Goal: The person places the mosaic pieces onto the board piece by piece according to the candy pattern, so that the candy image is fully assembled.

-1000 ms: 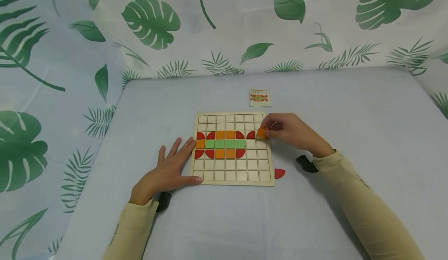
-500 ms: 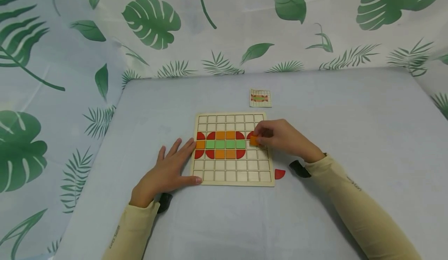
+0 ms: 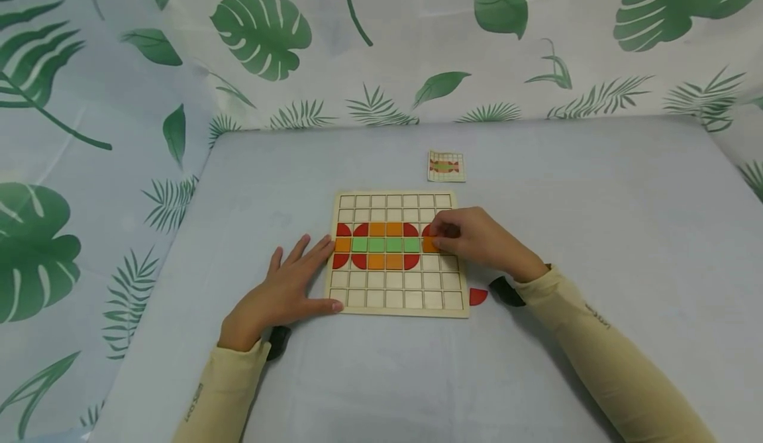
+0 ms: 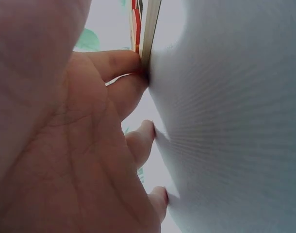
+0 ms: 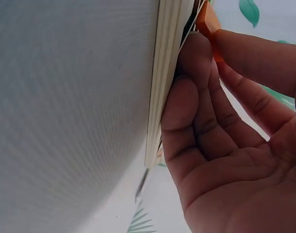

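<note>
My right hand (image 3: 479, 238) pinches an orange square tile (image 3: 428, 245) between thumb and fingers, over the right part of a wooden grid board (image 3: 395, 298). In the right wrist view the orange tile (image 5: 209, 19) is tilted at the thumb tip, and the other fingers touch the board's edge (image 5: 162, 87). A red quarter-circle tile (image 3: 426, 230) lies just above it, partly covered by my fingers. My left hand (image 3: 277, 300) is spread flat, fingertips against the board's left edge and thumb at its lower left corner. Green tiles (image 3: 385, 245) fill the middle row, with orange and red ones around.
A small pattern card (image 3: 446, 167) lies beyond the board, printed with a similar coloured figure. One loose red quarter-circle tile (image 3: 478, 296) sits right of the board's lower right corner. A leaf-printed cloth (image 3: 381, 52) hangs behind the table.
My right hand has moved left and slightly toward me, bringing the orange tile from the board's right edge to the cell below the red tile. My left hand stays in place.
</note>
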Motion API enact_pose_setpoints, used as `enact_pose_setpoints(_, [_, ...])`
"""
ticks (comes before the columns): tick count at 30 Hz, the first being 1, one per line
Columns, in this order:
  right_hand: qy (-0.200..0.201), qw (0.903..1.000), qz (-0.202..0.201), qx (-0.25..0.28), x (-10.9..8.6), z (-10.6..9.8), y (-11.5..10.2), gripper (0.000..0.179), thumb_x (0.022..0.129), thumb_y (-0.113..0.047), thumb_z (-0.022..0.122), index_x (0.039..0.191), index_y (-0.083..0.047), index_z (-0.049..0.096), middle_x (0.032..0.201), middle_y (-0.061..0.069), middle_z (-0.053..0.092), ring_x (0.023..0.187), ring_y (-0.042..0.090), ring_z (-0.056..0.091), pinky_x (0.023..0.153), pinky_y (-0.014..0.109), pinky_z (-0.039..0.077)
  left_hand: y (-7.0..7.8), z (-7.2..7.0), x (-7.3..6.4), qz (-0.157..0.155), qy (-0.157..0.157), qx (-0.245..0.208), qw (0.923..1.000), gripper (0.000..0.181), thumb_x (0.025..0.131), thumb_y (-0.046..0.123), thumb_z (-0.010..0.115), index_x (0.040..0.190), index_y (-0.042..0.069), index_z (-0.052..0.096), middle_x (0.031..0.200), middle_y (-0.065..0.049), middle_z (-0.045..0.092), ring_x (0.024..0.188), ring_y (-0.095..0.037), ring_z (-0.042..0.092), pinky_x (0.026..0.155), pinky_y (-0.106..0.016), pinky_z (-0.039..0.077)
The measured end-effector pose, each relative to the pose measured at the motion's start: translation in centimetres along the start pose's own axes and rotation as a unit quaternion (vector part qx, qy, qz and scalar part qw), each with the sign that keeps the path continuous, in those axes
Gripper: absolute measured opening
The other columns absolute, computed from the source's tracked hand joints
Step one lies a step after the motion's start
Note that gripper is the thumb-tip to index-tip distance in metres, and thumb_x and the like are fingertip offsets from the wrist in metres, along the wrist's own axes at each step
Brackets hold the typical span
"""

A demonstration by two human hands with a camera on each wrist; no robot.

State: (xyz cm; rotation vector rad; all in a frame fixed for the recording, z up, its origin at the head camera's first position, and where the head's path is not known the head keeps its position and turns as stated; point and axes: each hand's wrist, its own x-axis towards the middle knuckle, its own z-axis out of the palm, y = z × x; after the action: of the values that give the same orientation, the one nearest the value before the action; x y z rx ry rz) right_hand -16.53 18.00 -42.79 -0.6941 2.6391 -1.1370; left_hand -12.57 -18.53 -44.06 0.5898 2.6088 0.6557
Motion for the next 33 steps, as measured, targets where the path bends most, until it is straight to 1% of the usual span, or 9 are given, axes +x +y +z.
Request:
enact_pose_setpoints(6, [0.0,0.9999,-0.012,-0.01,0.16,0.21,0.0,0.006,0.097,0.0,0.075,0.099,-0.005,0.074,0.087,-0.003,0.069,0.083,0.019,0.062,0.077,0.039,0.054,-0.06,-0.02,0.09,-0.002,-0.001,-0.006,1.0,0.109,0.089,0.046,0.087,0.172,0.012,0.026,0.178,-0.006,0.02,0.164,-0.037,0.002,0.124,-0.068,-0.008])
enact_pose_setpoints(12, [0.008,0.9996,-0.02,-0.02,0.19,0.45,-0.21,0.008,0.097,0.003,0.073,0.098,-0.005,0.075,0.086,-0.002,0.068,0.081,0.019,0.061,0.074,0.037,0.053,-0.15,-0.05,0.12,0.002,0.0,-0.006,1.0,0.109,0.089,0.047,0.087,0.172,0.012,0.025,0.178,-0.006,0.02,0.164,-0.037,0.001,0.123,-0.068,-0.008])
enact_pose_setpoints(18, [0.003,0.9996,-0.013,-0.026,0.15,0.56,-0.32,0.006,0.098,0.002,0.072,0.101,-0.001,0.075,0.085,-0.002,0.069,0.079,0.017,0.061,0.073,0.036,0.054,-0.3,0.02,0.12,0.008,-0.004,-0.014,0.9999,0.108,0.091,0.048,0.086,0.172,0.011,0.025,0.178,-0.007,0.021,0.164,-0.038,0.002,0.123,-0.069,-0.008])
enact_pose_setpoints(22, [0.002,0.9996,-0.011,-0.026,0.1,0.59,-0.29,0.005,0.098,0.002,0.072,0.102,-0.001,0.075,0.085,-0.001,0.069,0.079,0.017,0.062,0.074,0.037,0.055,-0.29,0.05,0.06,0.007,-0.005,-0.016,0.9998,0.108,0.091,0.048,0.085,0.172,0.011,0.025,0.178,-0.007,0.02,0.164,-0.037,0.001,0.123,-0.068,-0.009])
enact_pose_setpoints(33, [0.0,0.9997,-0.003,-0.023,0.07,0.64,-0.44,0.004,0.098,0.002,0.072,0.099,-0.001,0.069,0.084,-0.001,0.067,0.079,0.018,0.061,0.073,0.037,0.053,-0.39,0.17,0.05,0.011,-0.005,-0.019,0.9998,0.107,0.091,0.049,0.084,0.172,0.011,0.025,0.178,-0.007,0.019,0.164,-0.038,0.001,0.123,-0.068,-0.01])
